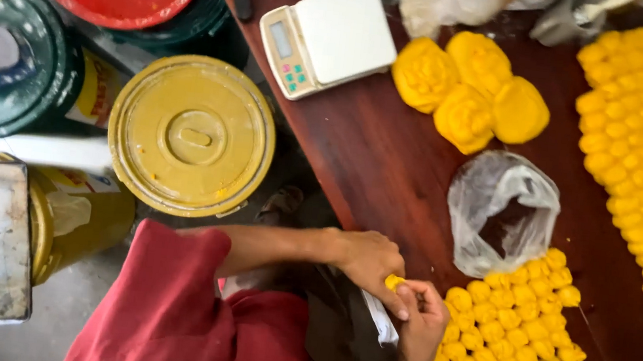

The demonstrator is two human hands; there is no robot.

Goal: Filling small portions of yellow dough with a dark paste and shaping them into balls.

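Wooden table (386, 171), fingers (401, 299) half-hiding yellow piece (393, 281)

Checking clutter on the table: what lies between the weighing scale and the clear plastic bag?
In the head view, only bare dark wooden table lies between the scale and the plastic bag; the big yellow lumps sit beside that stretch.

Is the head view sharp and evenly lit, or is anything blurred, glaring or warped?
Head view: soft daylight, no hard shadows; mild sheen on the clear plastic bag and the white scale; both hands pinching a yellow piece look slightly soft, while the yellow pieces on the wooden table read clearly; the yellow bucket lid shows slight wide-angle stretch.
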